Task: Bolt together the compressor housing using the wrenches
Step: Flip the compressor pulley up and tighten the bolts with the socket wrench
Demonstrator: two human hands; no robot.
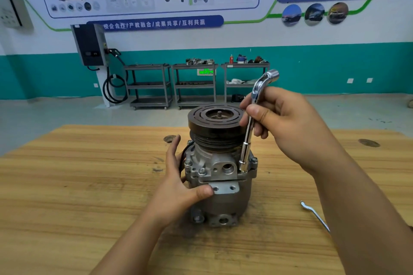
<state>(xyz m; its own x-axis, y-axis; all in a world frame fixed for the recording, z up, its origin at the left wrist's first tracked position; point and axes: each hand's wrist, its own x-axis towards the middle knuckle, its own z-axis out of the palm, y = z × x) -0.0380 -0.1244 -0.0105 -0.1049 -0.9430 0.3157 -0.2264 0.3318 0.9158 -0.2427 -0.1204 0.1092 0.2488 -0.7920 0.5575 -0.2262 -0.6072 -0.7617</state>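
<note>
A grey metal compressor housing [225, 196] stands upright on the wooden table [78, 185], its dark pulley [214, 121] on top. My left hand [178, 187] holds the housing's left side, thumb across the front flange, fingers round the back. My right hand [288, 125] grips the shaft of a chrome L-shaped socket wrench [248, 140]. The wrench stands nearly vertical with its lower socket down on a bolt at the housing's right front flange. Other bolt heads [202, 171] show on the flange's left side.
A second chrome wrench [312, 213] lies on the table at the right, partly hidden under my right forearm. Beyond the table are grey shelf carts [194, 85] and a wall charger with cable [91, 44].
</note>
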